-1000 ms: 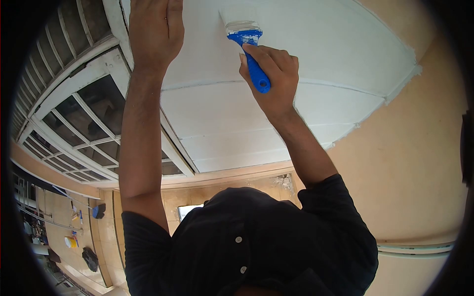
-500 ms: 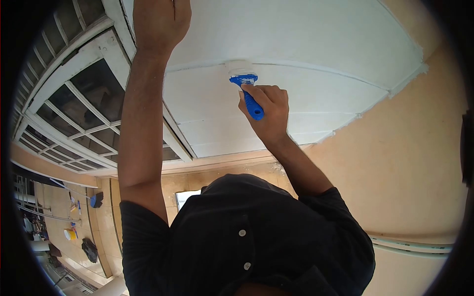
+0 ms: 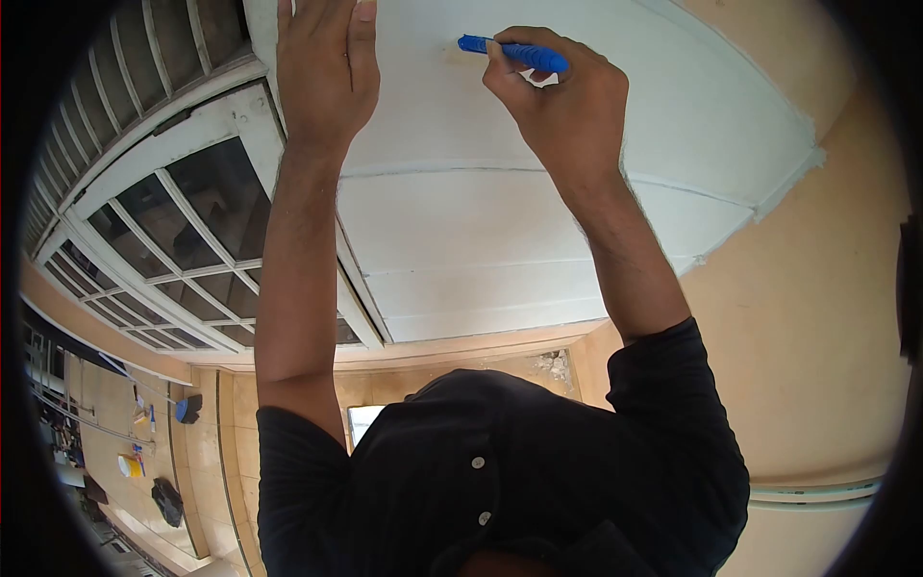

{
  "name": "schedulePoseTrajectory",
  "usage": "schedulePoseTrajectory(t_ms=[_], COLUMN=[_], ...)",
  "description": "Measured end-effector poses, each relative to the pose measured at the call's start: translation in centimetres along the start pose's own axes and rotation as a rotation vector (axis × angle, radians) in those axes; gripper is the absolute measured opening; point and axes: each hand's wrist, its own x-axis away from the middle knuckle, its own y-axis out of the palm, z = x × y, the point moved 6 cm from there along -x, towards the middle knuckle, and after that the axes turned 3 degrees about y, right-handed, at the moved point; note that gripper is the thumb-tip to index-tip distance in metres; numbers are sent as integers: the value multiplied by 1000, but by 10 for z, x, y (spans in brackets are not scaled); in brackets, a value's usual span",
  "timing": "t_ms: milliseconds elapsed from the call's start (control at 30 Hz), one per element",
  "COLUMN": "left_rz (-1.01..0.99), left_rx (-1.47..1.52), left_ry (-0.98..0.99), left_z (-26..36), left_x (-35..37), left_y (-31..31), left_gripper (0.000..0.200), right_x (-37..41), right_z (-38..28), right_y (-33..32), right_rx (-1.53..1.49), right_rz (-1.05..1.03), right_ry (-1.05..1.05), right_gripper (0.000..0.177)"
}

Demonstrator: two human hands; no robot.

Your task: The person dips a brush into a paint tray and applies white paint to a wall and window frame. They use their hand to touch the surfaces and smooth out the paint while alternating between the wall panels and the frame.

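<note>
1 head cam looks fwd + down, close.

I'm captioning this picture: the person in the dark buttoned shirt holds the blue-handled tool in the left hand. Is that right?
Not the left hand: the head view shows the blue-handled tool in the right hand. The dark buttoned shirt is correct.

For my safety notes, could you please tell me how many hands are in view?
2: the left hand, at the picture's top, left of centre; the right hand, gripping the blue handle.
</note>
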Motion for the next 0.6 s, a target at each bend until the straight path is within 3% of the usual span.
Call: schedulePoseTrajectory(t_ms=[200, 267, 333, 433, 600], left_rz=[-14, -41, 102, -19, 22], left_rx=[-15, -5, 29, 13, -17], left_ry=[-39, -60, 50, -52, 8], left_z=[-10, -15, -20, -13, -16], left_x=[3, 4, 9, 7, 9], left_y=[0, 5, 9, 0, 8], left_gripper=[50, 50, 50, 50, 49], right_x=[-43, -49, -41, -19, 37], right_z=[-17, -26, -32, -24, 2], right_y=[-21, -28, -27, -9, 26], right_rx=[-57, 37, 35, 79, 112], right_rz=[174, 218, 275, 280, 250], right_ry=[-35, -318, -341, -339, -304], right_gripper=[17, 24, 23, 28, 31])
